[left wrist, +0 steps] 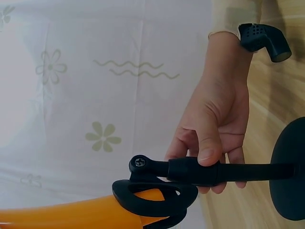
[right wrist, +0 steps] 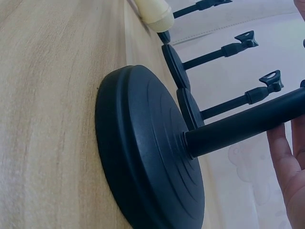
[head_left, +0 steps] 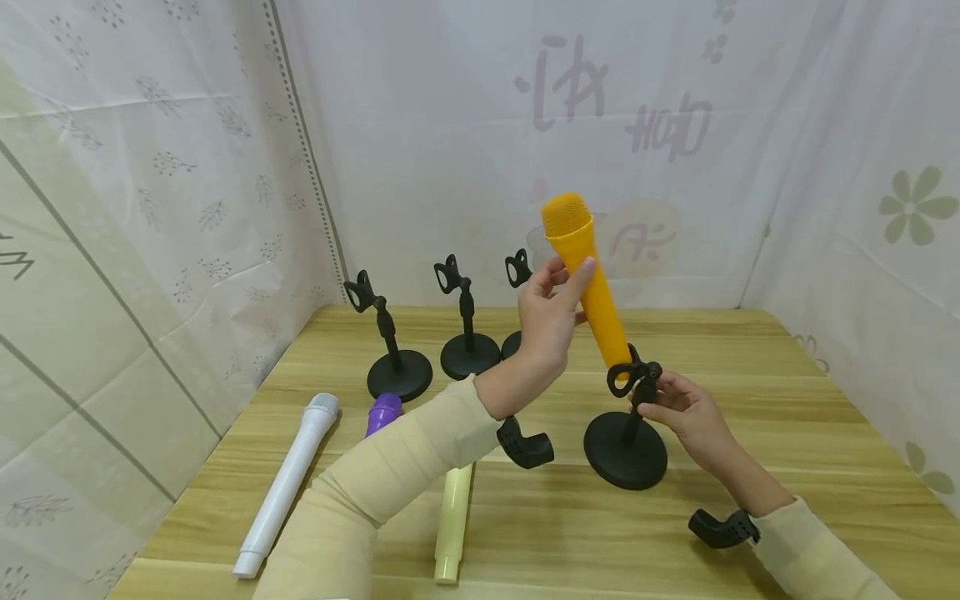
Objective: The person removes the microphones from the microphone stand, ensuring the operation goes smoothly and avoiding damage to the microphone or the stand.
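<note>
An orange microphone [head_left: 596, 292] leans with its head up, and my left hand [head_left: 547, 317] grips it around the upper handle. Its lower end sits within the clip [left wrist: 155, 198] of a black desk microphone stand [head_left: 626, 450]. My right hand [head_left: 693, 421] holds that stand by its stem, thumb on the near side, as the left wrist view shows. In the right wrist view the stand's round base [right wrist: 147, 152] is on the table, and fingers [right wrist: 283, 160] touch the stem.
Behind are more black stands, at left [head_left: 397, 375], in the middle [head_left: 468, 354], and one partly hidden by my left hand [head_left: 517, 268]. A white microphone [head_left: 288, 483], a purple one [head_left: 385, 411] and a pale yellow one [head_left: 453, 525] lie on the wooden table [head_left: 787, 400]; my left sleeve covers parts.
</note>
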`<state>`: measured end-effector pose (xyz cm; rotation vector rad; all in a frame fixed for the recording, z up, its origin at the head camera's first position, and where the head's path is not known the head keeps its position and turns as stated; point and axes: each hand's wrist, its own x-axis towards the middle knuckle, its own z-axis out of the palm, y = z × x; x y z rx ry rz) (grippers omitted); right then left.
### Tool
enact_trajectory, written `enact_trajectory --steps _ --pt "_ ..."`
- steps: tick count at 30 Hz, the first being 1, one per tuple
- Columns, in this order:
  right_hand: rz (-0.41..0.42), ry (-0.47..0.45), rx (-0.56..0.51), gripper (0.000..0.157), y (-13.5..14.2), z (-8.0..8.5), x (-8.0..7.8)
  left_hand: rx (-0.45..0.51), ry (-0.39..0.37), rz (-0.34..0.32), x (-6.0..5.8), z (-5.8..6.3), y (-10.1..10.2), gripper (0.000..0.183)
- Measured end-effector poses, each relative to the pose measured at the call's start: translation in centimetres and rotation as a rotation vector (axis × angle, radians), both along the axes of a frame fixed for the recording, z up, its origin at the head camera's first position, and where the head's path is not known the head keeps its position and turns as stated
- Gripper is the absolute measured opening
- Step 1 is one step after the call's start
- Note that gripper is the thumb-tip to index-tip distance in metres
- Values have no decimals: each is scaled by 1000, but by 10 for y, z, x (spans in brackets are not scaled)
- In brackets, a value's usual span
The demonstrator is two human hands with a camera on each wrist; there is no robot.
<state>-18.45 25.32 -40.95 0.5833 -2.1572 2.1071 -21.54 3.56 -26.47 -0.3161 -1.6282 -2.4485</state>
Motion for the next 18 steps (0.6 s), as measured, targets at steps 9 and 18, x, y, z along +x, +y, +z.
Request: enact_trajectory --steps 9,18 --pt "3 5 -4 36 -1 0 -1 52 18 7 -1 4 -8 33" --pt "-17 10 10 38 -1 0 0 97 -9 17 -4 12 -19 37"
